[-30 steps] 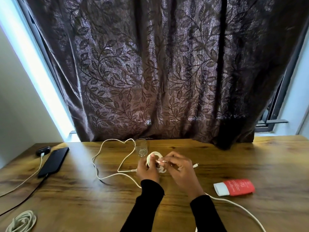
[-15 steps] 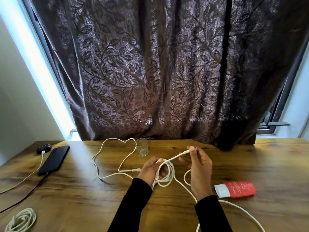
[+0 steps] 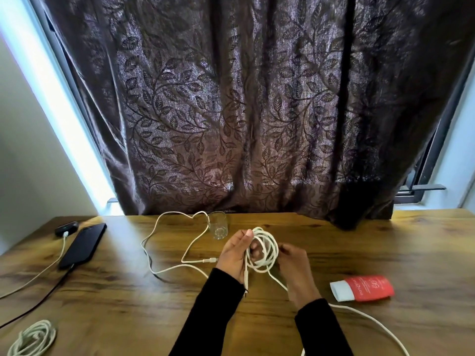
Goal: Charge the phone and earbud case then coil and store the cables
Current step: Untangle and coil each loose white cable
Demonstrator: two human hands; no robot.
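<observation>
A white cable [image 3: 267,249] is wound in several loops above the middle of the table. My left hand [image 3: 235,255] grips the loops, with one cable end hanging below the palm. My right hand [image 3: 295,271] holds the right side of the coil; the loose tail runs past it off the front right edge. At the far left lies a black phone [image 3: 83,244] with a dark cable plugged in. Behind it sits a black earbud case [image 3: 66,228] with a white cable plugged in.
Another loose white cable [image 3: 164,242] sprawls left of my hands. A clear glass [image 3: 218,226] stands behind it. A coiled cable [image 3: 33,339] lies at the front left corner. A red and white tube [image 3: 363,288] lies at right. A dark curtain [image 3: 244,104] hangs behind the wooden table [image 3: 128,304].
My right hand has come down from holding the cable up and laid another loop onto the coil. The coil in my left hand has grown larger.
</observation>
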